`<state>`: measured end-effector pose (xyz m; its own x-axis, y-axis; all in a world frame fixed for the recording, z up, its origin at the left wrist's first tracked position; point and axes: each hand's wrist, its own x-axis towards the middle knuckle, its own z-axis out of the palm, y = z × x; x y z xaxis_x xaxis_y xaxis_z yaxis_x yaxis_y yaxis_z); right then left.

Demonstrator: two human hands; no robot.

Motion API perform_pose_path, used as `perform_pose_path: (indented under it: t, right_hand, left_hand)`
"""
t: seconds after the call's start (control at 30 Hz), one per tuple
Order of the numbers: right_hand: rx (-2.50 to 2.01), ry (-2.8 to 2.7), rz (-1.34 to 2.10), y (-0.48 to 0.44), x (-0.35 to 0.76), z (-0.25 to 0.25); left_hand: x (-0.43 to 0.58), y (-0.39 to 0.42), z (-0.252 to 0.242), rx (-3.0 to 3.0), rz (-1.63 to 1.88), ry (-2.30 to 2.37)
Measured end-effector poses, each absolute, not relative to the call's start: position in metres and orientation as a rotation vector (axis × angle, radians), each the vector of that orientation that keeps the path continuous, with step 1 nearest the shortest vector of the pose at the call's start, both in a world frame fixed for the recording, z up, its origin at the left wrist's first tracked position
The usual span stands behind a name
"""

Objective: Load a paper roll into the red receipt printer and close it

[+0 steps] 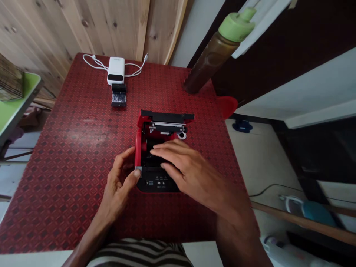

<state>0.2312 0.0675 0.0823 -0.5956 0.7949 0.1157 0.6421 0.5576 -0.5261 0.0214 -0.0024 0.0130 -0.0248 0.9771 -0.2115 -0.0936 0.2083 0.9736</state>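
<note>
A small red and black printer (pixel 158 180) sits near the middle of the table with its lid (pixel 169 118) raised at the back. Rollers and a white ring show under the lid. My left hand (pixel 119 181) grips the printer's left side, thumb on the grey front corner and fingers along the wall. Over the compartment, my right hand (pixel 186 163) reaches in from the right with fingers stretched out and thumb apart. Its fingertips are at the dark inside of the printer; whether they touch a part there is hard to see. My hand covers the printer's right side.
The red patterned table (pixel 91 148) carries a white power bank (pixel 116 68) with a white cable (pixel 136 70), and a small black roll with shiny film (pixel 119 95). A brown bottle with a green cap (pixel 214 52) stands at the back right. A red stool (pixel 228 105) shows beyond the right edge.
</note>
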Motion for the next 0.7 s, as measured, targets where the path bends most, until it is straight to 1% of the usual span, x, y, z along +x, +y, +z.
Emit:
perform_pose_path:
  t: [0.07,0.23,0.4,0.57,0.7]
  right_hand:
    - [-1.15,-2.435,0.63,0.066,0.229,0.084]
    - [-1.176,-2.473,0.482,0.069,0.22,0.079]
    - [-1.16,-2.3,0.345,0.051,0.228,0.075]
    - [-1.173,-2.208,0.173,0.025,0.231,0.07]
    - [-1.178,-2.194,-0.017,0.014,0.23,0.06]
  left_hand:
    - [0.021,-0.002,0.013,0.977,1.125,1.265]
    - [0.02,-0.003,0.014,0.967,1.109,1.26]
    - [0.018,0.004,0.027,1.008,1.125,1.368]
    - [0.02,0.047,0.042,1.201,1.319,1.407]
    - [0.025,0.082,0.05,1.348,1.364,1.312]
